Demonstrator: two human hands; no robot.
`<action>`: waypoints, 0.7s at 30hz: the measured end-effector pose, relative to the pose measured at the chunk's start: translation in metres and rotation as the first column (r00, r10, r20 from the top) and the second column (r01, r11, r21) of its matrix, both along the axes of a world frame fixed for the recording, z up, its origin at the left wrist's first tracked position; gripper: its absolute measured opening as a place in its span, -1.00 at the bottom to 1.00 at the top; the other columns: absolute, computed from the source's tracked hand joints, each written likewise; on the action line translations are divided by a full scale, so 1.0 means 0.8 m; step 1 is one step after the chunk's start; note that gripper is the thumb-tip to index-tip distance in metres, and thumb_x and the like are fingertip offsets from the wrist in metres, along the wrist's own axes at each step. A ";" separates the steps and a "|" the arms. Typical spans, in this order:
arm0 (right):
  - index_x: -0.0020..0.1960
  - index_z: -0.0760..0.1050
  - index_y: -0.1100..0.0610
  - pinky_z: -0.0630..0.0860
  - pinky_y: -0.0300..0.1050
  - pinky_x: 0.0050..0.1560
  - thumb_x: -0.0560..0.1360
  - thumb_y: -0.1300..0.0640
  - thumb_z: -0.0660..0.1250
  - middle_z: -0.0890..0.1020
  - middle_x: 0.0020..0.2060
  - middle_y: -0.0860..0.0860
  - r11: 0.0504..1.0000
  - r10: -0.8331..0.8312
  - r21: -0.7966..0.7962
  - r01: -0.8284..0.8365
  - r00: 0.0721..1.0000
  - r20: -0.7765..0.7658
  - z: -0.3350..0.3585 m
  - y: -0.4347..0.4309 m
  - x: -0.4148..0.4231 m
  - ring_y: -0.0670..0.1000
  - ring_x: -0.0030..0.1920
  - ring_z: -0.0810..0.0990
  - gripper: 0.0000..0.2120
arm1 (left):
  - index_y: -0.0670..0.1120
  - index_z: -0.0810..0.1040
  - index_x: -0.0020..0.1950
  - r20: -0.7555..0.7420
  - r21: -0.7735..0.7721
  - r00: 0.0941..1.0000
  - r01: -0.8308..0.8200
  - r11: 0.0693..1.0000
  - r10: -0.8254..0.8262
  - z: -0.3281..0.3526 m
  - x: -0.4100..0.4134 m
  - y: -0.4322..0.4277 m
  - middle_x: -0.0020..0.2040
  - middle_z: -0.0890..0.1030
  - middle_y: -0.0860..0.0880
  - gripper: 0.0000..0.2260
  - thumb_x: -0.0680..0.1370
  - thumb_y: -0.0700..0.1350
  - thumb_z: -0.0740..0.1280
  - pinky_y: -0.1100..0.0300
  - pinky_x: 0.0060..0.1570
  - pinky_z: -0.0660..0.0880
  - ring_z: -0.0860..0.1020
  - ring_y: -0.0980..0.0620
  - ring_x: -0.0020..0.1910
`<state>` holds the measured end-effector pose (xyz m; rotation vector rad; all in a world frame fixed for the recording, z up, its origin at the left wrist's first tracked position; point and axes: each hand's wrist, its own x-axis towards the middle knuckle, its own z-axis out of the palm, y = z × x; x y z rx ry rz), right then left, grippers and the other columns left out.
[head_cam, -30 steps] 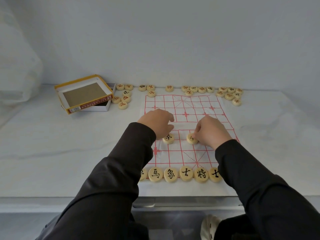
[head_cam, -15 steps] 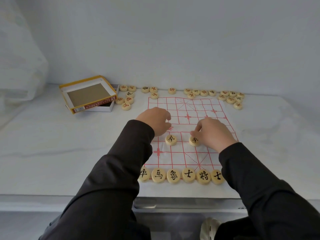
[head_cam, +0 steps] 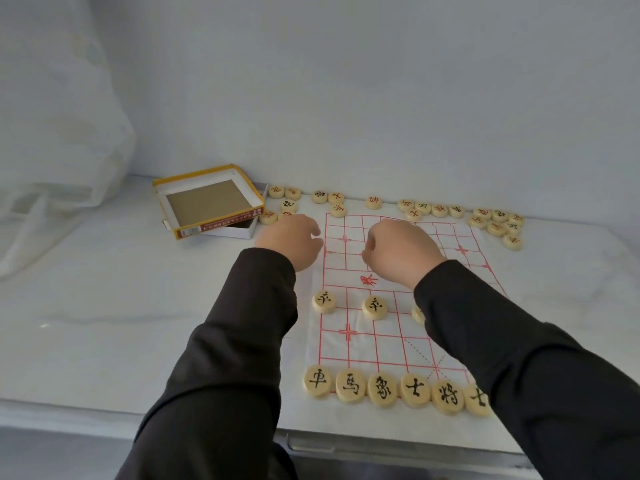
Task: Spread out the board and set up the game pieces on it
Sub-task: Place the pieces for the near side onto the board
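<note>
The board (head_cam: 381,341), a white sheet with a red grid, lies spread flat on the table. Several black-lettered discs (head_cam: 382,391) line its near edge. Two black pawns (head_cam: 323,301) (head_cam: 374,307) stand on a row further in, and my right sleeve half hides a third disc (head_cam: 418,313). My left hand (head_cam: 291,240) hovers at the board's far left edge, fingers loosely curled and nothing seen in it. My right hand (head_cam: 401,251) hangs over the far half with fingers curled into a fist, palm hidden. Loose discs (head_cam: 429,207) lie beyond the far edge.
A yellow-edged box lid (head_cam: 207,202) rests on its white tray at the far left, with a few discs (head_cam: 287,204) beside it. Another cluster of discs (head_cam: 498,223) sits at the far right. The wall stands right behind them. A translucent bag (head_cam: 52,133) slumps on the left.
Both hands have left the pawns and moved away from me toward the far side of the board. The two pawns now stand uncovered. The camera has tilted.
</note>
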<state>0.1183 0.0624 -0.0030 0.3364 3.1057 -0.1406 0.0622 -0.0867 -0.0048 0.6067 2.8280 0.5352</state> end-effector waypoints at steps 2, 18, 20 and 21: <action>-0.09 0.47 0.14 0.42 -0.11 -0.24 0.54 0.10 0.19 0.50 -0.29 0.00 0.999 0.025 0.045 -0.024 1.000 -0.003 0.004 -0.006 -0.013 0.04 -0.21 0.51 -0.87 | -0.07 0.43 0.33 0.001 0.034 0.997 -0.074 0.997 0.074 0.000 -0.007 -0.009 0.27 0.50 -0.07 -0.69 0.61 -0.07 0.14 0.12 0.21 0.40 0.47 -0.05 0.23; 0.21 0.44 0.19 0.46 -0.06 -0.02 0.55 0.16 0.14 0.54 0.09 0.17 0.997 0.077 -0.024 -0.078 0.997 -0.024 -0.023 -0.016 -0.186 0.17 0.05 0.51 -0.73 | -0.05 0.51 0.21 0.082 0.204 0.955 -0.296 0.933 0.285 -0.017 -0.035 -0.023 0.10 0.55 -0.06 -0.75 0.59 -0.13 0.13 0.15 0.04 0.45 0.50 -0.03 0.04; 0.19 0.44 0.20 0.42 -0.10 -0.10 0.56 0.16 0.15 0.56 0.06 0.17 0.998 0.063 -0.001 -0.063 0.998 -0.029 -0.030 -0.021 -0.202 0.17 0.03 0.53 -0.75 | -0.05 0.51 0.21 0.091 0.215 0.950 -0.311 0.926 0.298 -0.019 -0.038 -0.025 0.08 0.55 -0.06 -0.75 0.59 -0.13 0.14 0.16 0.01 0.45 0.50 -0.03 0.03; 0.17 0.45 0.20 0.40 -0.10 -0.11 0.56 0.17 0.14 0.57 0.04 0.17 0.998 0.062 0.033 -0.061 0.997 -0.043 -0.033 -0.024 -0.208 0.18 0.03 0.53 -0.76 | -0.05 0.51 0.20 0.097 0.225 0.948 -0.318 0.921 0.303 -0.019 -0.038 -0.026 0.08 0.56 -0.06 -0.76 0.59 -0.13 0.15 0.16 0.01 0.45 0.50 -0.03 0.02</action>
